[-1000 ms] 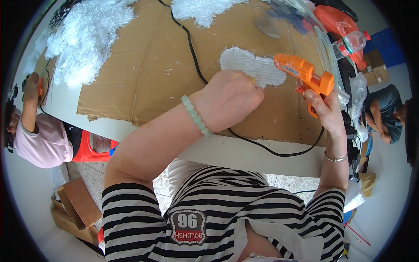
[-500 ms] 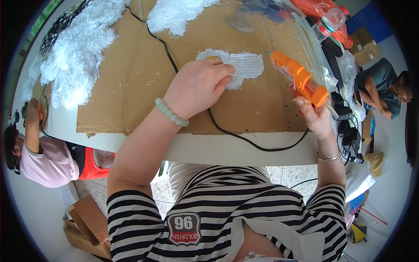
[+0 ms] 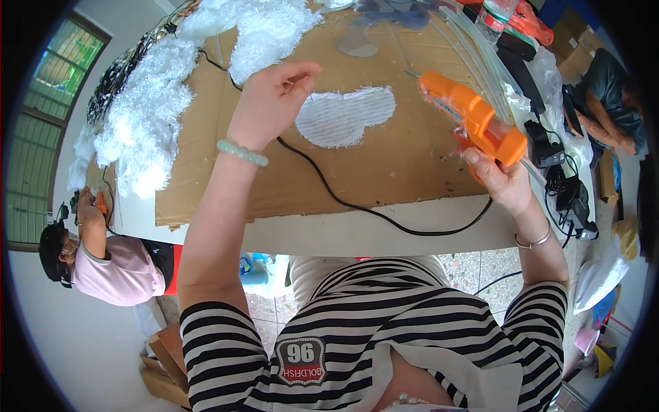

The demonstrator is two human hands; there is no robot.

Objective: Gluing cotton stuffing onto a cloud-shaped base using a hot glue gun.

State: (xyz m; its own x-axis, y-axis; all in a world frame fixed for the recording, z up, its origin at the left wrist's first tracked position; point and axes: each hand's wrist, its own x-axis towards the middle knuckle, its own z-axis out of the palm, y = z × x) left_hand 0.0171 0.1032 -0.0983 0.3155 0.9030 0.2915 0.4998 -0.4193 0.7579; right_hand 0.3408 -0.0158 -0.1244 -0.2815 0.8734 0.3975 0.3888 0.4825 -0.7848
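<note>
My right hand (image 3: 502,181) is closed round the handle of an orange hot glue gun (image 3: 467,110), its nozzle pointing up and to the left above the cardboard. A glue stick trails from the gun's back end. My left hand (image 3: 271,99) is raised over the cardboard with thumb and fingers pinched; whatever is between the tips is too small to make out. Just right of that hand lies a white cloud-shaped fabric piece (image 3: 347,118) with frayed edges and faint stripes, flat on the cardboard (image 3: 405,165).
Fluffy white fringe material (image 3: 147,110) is heaped at the far left, with more (image 3: 274,31) at the back. A black cord (image 3: 322,180) crosses the cardboard. Clear discs (image 3: 357,44), glue sticks (image 3: 467,51) and power adapters (image 3: 546,147) line the back and right. Other people sit at both sides.
My left hand has lifted off the white fabric piece and moved left and away, uncovering its whole shape. The glue gun stays in my right hand, and the view has shifted slightly.
</note>
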